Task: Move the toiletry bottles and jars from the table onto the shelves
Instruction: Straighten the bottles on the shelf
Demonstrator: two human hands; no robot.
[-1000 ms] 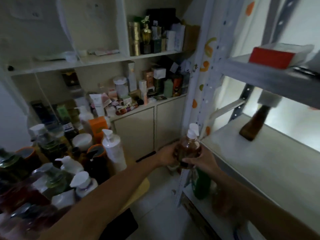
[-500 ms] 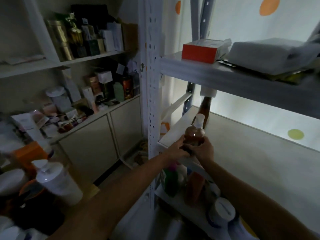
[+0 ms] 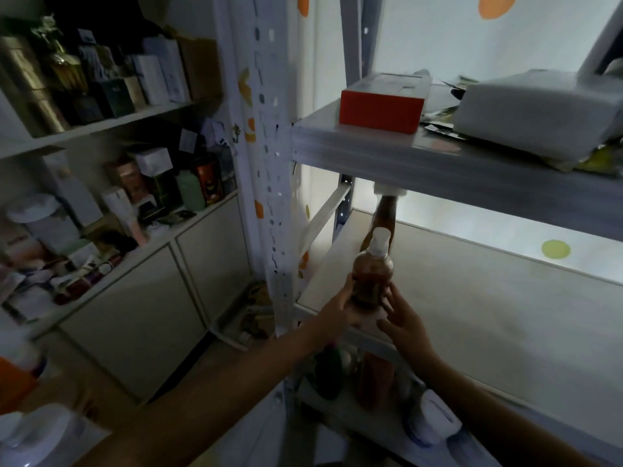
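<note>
amber bottle at the front corner of the middle shelf

the left hand (image 3: pixel 337 308) wraps the amber bottle (image 3: pixel 372 278) from its 8 o'clock, holding it upright over the middle shelf (image 3: pixel 472 298); the right hand (image 3: pixel 403 323) is spread loose at 4 o'clock, likely a guard against tipping. whether the base is down i cannot tell. a second brown bottle (image 3: pixel 384 217) stands at 12 o'clock, probably why this one sits in front

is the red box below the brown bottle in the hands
No, the red box sits on the upper shelf, above the brown bottle.
</note>
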